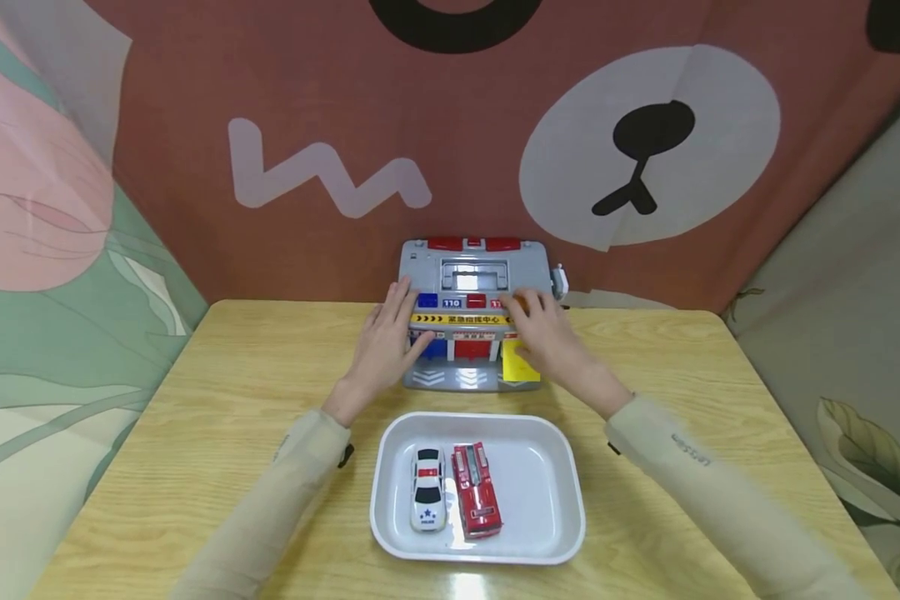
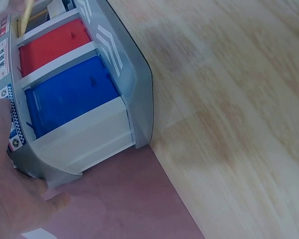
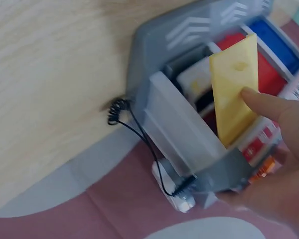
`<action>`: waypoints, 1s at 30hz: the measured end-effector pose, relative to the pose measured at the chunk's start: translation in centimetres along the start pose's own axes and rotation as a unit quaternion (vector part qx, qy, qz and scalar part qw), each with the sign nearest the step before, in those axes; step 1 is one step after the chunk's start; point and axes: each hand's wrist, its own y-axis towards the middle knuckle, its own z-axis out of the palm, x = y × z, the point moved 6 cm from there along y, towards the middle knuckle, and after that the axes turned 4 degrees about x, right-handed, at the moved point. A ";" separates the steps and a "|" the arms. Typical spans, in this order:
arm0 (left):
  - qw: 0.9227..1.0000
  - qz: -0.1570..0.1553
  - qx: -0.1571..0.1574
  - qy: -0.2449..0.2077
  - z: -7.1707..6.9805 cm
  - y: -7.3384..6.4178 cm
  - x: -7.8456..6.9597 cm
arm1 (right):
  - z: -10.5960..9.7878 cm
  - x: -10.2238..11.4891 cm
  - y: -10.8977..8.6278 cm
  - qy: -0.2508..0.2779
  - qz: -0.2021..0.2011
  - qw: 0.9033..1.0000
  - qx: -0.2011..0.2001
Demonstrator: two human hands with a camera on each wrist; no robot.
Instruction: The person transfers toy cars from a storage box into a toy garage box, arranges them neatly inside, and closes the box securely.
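Note:
A grey toy garage [image 1: 474, 382] stands at the back of the table, with blue [image 2: 72, 94], red [image 2: 55, 49] and yellow doors on its front. The yellow door [image 3: 232, 74] is swung outward, and part of a white vehicle [image 3: 195, 79] shows in the bay behind it. My right hand [image 1: 558, 346] lies over the garage's right front corner, thumb touching the yellow door, fingers on top by an orange button [image 3: 264, 168]. My left hand [image 1: 382, 342] rests along the left side, fingers extended on top and thumb at the front. The blue and red doors are down.
Nearer me is a white tray [image 1: 547, 555] holding a white toy police car [image 1: 428, 492] and a red toy fire engine [image 1: 477, 492]. A white piece [image 3: 174, 186] with a coiled black cord [image 3: 118, 110] hangs at the garage's right side. A patterned cloth wall [image 1: 330, 250] backs the table.

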 end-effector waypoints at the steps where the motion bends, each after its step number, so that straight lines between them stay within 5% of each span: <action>1: 1.000 -0.001 0.001 -0.001 0.0 0.0 0.0 | 0.3 -0.1 0.1 -0.007 -0.001 1.000 -0.009; 9: 1.000 -0.003 -0.002 0.000 0.0 0.0 0.1 | 1.5 -0.5 0.6 -0.040 -0.001 0.996 -0.079; 30: 1.000 -0.012 -0.007 0.008 0.2 -0.3 0.4 | 2.3 -0.2 1.2 -0.107 0.036 0.987 -0.117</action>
